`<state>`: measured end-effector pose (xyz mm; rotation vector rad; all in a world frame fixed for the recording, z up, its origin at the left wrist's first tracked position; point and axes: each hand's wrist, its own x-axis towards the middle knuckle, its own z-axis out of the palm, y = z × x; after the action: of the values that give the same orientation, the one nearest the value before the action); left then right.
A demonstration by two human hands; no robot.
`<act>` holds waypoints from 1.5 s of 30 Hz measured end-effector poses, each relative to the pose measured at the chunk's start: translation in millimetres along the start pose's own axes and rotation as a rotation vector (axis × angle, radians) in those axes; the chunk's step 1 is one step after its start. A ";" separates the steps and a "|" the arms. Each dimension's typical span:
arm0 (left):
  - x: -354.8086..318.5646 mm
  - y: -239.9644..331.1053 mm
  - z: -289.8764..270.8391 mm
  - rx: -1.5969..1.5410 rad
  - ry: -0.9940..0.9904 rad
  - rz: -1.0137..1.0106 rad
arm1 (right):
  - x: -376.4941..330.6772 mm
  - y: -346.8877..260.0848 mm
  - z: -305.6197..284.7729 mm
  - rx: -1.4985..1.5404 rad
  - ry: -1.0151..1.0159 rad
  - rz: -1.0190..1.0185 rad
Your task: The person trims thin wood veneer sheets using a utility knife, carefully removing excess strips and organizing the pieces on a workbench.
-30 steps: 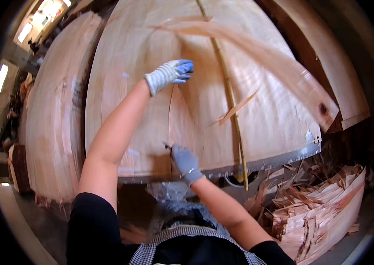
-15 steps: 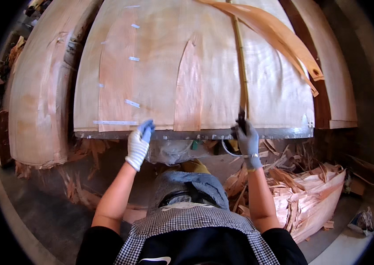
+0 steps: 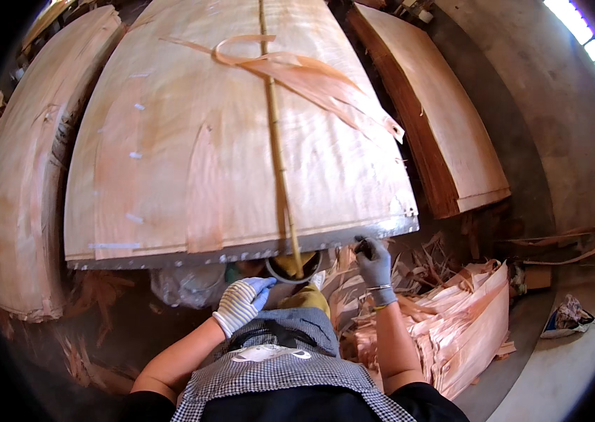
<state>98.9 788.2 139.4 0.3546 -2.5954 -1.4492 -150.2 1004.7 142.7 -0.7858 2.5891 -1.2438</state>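
Observation:
My left hand [image 3: 244, 304], in a striped glove with blue fingers, hovers before the apron, fingers extended and apparently holding nothing. My right hand [image 3: 374, 261], in a grey glove, is by the near edge of the sheet stack, its fingers curled and dark at the tips; whether they hold something is unclear. Between them a long thin bamboo pole [image 3: 274, 133] lies along the pale wood veneer sheet [image 3: 339, 176], its near end overhanging the edge above a round bucket [image 3: 317, 269]. Torn veneer strips [image 3: 304, 74] lie curled across the pole.
A dark metal edge [image 3: 241, 253] runs along the sheet's front. Veneer stacks stand left [image 3: 27, 183] and right [image 3: 445, 112]. Veneer scraps [image 3: 445, 330] are heaped at lower right. A clear plastic bag [image 3: 188, 285] hangs under the edge. White tape pieces [image 3: 114, 246] mark the sheet.
My view has shifted right. My right hand has left the pole's near end and is now to its right. My left hand has drawn back toward my body. The loose veneer strip now lies curled farther in.

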 end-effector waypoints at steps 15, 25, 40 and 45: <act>211.8 122.9 184.2 -0.014 0.167 -0.408 | 523.5 252.9 -99.4 -0.515 -0.133 -0.099; 255.6 130.0 239.5 -0.445 0.348 -0.623 | 489.3 241.5 -175.9 -0.051 -0.515 0.224; 289.6 120.6 348.2 -1.103 0.480 -0.599 | 125.0 233.4 -196.4 0.744 -0.699 0.752; 297.9 92.4 285.8 -0.444 0.745 -0.493 | 136.6 219.4 -226.8 0.724 -0.800 0.735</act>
<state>-268.9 986.4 72.8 1.2431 -1.6101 -1.5604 -432.9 1200.0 130.7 -0.0918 1.3978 -1.1427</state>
